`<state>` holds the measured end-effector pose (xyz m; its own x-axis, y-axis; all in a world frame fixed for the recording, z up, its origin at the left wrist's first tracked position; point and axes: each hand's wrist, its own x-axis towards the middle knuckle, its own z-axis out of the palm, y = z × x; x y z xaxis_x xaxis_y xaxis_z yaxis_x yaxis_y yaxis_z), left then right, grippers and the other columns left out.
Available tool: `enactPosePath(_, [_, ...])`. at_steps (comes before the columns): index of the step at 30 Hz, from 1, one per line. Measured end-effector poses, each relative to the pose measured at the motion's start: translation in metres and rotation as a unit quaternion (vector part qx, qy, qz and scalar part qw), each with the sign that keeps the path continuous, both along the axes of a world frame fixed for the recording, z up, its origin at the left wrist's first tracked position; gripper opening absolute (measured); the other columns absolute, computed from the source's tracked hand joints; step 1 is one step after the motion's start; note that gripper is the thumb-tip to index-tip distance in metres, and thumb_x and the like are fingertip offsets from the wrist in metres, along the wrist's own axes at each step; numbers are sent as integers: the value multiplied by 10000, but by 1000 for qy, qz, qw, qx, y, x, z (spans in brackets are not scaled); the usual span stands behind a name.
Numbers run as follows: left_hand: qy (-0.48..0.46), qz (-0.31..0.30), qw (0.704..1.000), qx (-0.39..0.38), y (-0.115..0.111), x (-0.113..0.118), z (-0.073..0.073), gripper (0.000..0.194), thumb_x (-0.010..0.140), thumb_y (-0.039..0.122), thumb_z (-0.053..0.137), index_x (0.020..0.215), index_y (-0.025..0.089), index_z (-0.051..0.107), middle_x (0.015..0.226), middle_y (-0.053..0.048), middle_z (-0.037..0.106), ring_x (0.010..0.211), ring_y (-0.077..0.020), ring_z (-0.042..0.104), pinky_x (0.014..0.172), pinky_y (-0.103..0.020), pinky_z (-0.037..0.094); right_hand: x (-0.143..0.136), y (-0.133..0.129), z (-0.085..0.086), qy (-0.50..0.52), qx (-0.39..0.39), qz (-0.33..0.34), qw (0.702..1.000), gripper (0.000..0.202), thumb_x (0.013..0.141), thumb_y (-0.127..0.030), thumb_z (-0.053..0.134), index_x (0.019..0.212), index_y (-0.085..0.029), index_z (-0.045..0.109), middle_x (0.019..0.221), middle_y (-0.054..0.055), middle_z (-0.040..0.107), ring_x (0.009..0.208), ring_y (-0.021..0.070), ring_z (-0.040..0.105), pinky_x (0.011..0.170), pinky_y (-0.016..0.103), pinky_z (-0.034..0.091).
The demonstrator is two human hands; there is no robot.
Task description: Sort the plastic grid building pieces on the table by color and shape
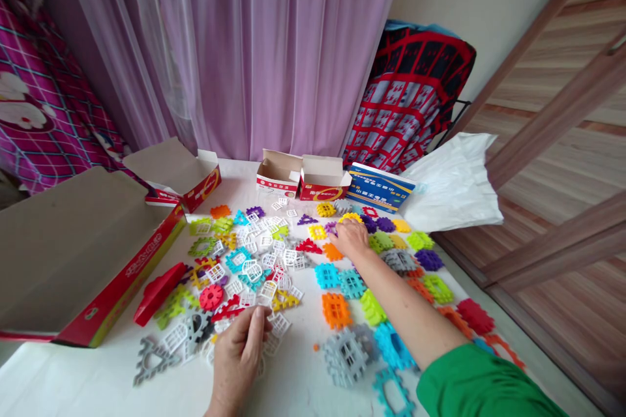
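Left hand [239, 355]: fingers curled, thumb laid along them, at near edge of mixed heap, beside red triangular piece [229, 308]; can't tell if it pinches anything. Right hand [349, 234]: reaching forward, palm down, fingertips at yellow piece [351, 217]; grip probably light, but fingertips are small and partly hidden, so can't tell if it's pinched.

Progress, judging by layout: partial. Right side of the surface [293, 391] has block pieces set out apart, many in one-colour stacks: orange stack [336, 311], grey stack [345, 355], blue stack [392, 345], purple piece [429, 260]. Left side is ungrouped: white window pieces [252, 270] overlap coloured ones, with red wheel [212, 298] and grey triangular piece [152, 359] among them or at the edge. A good share is left there. Small orange bit [315, 347] lies alone between the two areas.

Containers: big open box [141, 267] at far left, grey inner faces showing, no pieces seen in it; red handle-shaped part [159, 293] just beside it. Behind it, open red box [201, 189]. At back, two small open boxes side by side, left one [278, 186] and right one [323, 192]; contents can't be made out. Blue box [379, 187] stands next to them, then white bag [454, 189], crumpled, contents not visible.
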<state>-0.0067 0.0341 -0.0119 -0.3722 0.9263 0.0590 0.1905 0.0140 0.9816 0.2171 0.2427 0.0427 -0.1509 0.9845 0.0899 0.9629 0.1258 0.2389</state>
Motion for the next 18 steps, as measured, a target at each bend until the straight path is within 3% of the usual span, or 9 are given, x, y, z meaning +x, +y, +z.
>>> enactPosePath(7, [14, 5, 1000, 20, 0, 2, 3, 411, 839, 556, 533, 747, 196, 709, 576, -11, 663, 511, -148, 616, 508, -227, 503, -1, 0, -1, -2, -5, 0, 1000, 378, 901, -400, 485, 1030, -148, 737, 1078, 152, 695, 1043, 268, 596, 845, 349, 414])
enactPosePath(12, [20, -2, 999, 36, -2, 5, 6, 387, 883, 495, 492, 744, 193, 690, 563, -4, 649, 499, -134, 601, 505, -220, 485, -6, 1, 11, 11, -13, 13, 1000, 374, 906, -386, 466, 1042, -159, 730, 1080, 143, 695, 1019, 257, 611, 834, 338, 419])
enactPosePath(15, [41, 16, 998, 45, -2, -1, 10, 377, 900, 468, 470, 767, 193, 690, 568, -4, 653, 501, -134, 603, 523, -227, 487, -20, -2, 22, 38, -12, 42, 998, 323, 898, -346, 474, 1023, -197, 732, 1069, 114, 701, 998, 249, 618, 816, 330, 424])
enactPosePath(18, [110, 72, 989, 69, 0, -23, 16, 361, 906, 449, 458, 801, 202, 698, 609, -16, 677, 555, -149, 626, 573, -249, 500, -47, -13, 28, 80, -24, 103, 991, 277, 884, -292, 494, 1014, -220, 728, 1089, 80, 701, 1019, 233, 610, 842, 312, 421])
